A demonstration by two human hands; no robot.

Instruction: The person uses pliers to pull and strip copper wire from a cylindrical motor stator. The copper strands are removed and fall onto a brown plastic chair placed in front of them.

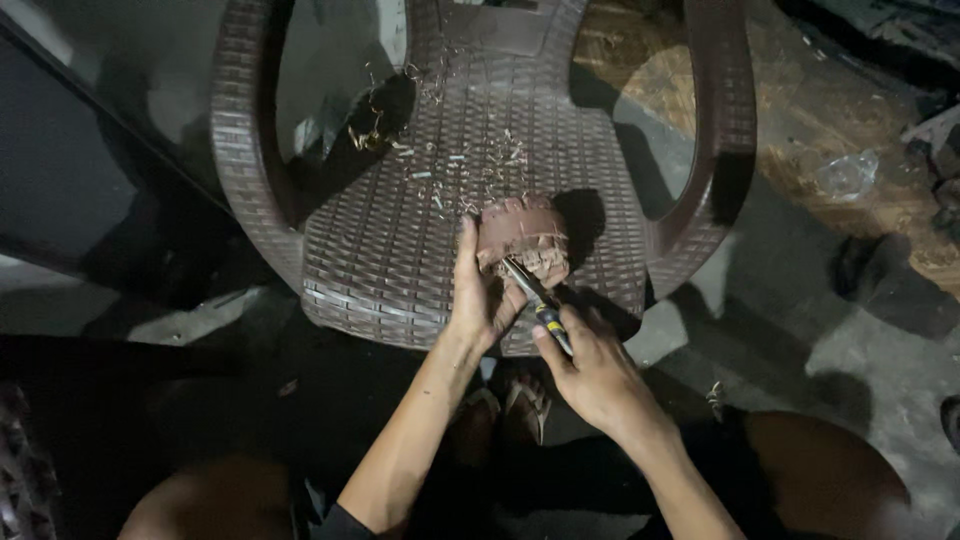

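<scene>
A round reddish-brown piece wound with copper-coloured wire (525, 238) rests on the seat of a brown woven-pattern plastic chair (400, 230). My left hand (476, 290) grips its left side, thumb up along the edge. My right hand (592, 368) holds a screwdriver (538, 300) with a dark and yellow handle. Its tip digs into the wire at the lower front of the piece.
Small wire scraps (450, 170) lie scattered on the seat. A clear plastic bottle (846, 176) lies on the dirty ground at the right. My knees and sandalled feet (520, 405) are below the chair's front edge. A dark panel (90, 130) stands at the left.
</scene>
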